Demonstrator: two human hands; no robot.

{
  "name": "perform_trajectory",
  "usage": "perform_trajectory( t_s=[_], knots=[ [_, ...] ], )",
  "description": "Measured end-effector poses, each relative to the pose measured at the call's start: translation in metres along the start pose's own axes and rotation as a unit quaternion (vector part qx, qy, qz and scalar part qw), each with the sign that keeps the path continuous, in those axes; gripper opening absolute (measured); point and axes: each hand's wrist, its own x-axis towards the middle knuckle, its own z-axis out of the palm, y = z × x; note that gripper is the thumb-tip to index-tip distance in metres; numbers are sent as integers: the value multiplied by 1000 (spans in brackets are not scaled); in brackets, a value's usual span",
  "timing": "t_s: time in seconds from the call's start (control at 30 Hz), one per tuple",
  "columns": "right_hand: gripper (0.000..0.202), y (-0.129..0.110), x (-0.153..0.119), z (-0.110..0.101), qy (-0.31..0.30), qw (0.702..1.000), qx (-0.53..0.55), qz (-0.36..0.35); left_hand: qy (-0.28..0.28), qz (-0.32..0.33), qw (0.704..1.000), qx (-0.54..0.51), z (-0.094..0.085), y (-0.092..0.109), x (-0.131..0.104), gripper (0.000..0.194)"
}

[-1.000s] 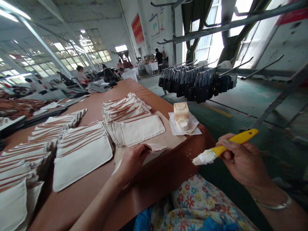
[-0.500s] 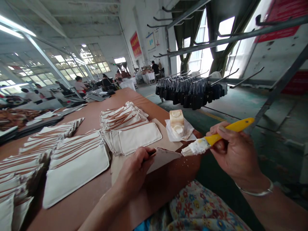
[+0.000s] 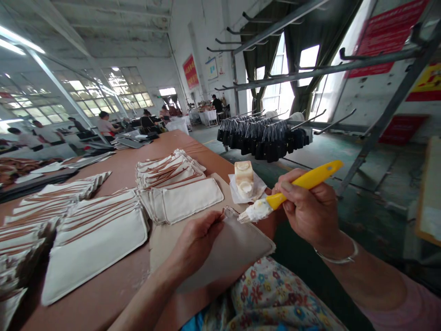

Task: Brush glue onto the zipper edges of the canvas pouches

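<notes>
My left hand (image 3: 198, 234) is closed on the upper edge of a pale flat fabric panel (image 3: 230, 253), which slopes down over the table edge towards my lap. In my right hand (image 3: 310, 207) is a brush (image 3: 303, 184) with a yellow handle, gripped between thumb and fingers. Thick white paste coats its bristles (image 3: 255, 211), and their tip is at the panel's upper edge, near my left fingers; whether it touches I cannot tell. Beyond the brush stands a cream-coloured container (image 3: 244, 174) with white paste at its front, on a white sheet (image 3: 234, 193).
Stacks of similar panels (image 3: 99, 225) with brown edges lie fanned on the brown table (image 3: 172, 142); another pile (image 3: 193, 197) is nearer the container. A metal rack (image 3: 310, 71) with hooks stands to the right, black pieces (image 3: 262, 138) hanging below. Several people work in the background.
The panel has turned so its broad face shows. My right hand and the brush have moved left and slightly up across the view, bringing the bristles closer to my left hand.
</notes>
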Motion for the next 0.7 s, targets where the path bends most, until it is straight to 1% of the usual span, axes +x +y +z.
perform_trajectory(
  t_s=[0.07,0.13,0.2,0.23,0.33,0.37,0.43,0.5,0.53,0.6,0.67,0.7],
  knots=[
    [14,2,2,2,-31,998,-42,-27,-17,7,1000,4,1,6,-1,21],
    [16,6,7,5,-62,991,-107,-58,-44,13,999,-1,1,11,-2,21],
    [18,9,12,8,-76,980,-163,-90,-67,16,998,-13,2,15,-3,22],
    [19,9,13,8,-73,976,-180,-102,-72,15,997,-19,3,16,-4,23],
    [20,8,13,7,-50,973,-192,-118,-71,6,997,-23,5,14,-4,24],
    [19,8,12,7,-54,972,-197,-120,-73,2,997,-22,5,13,-4,25],
    [17,9,8,7,-88,964,-214,-134,-79,1,997,-16,7,10,-4,25],
    [16,12,7,6,-115,955,-233,-146,-72,8,997,3,8,7,-5,27],
    [16,14,8,5,-110,954,-238,-144,-63,14,998,21,9,6,-6,27],
    [17,17,11,2,-66,963,-229,-122,-35,35,996,80,10,3,-9,27],
    [18,19,16,-1,-22,974,-203,-94,-2,81,982,173,11,1,-14,27],
    [18,20,18,-2,-14,978,-191,-83,13,110,968,224,12,0,-17,26]
  ],
)
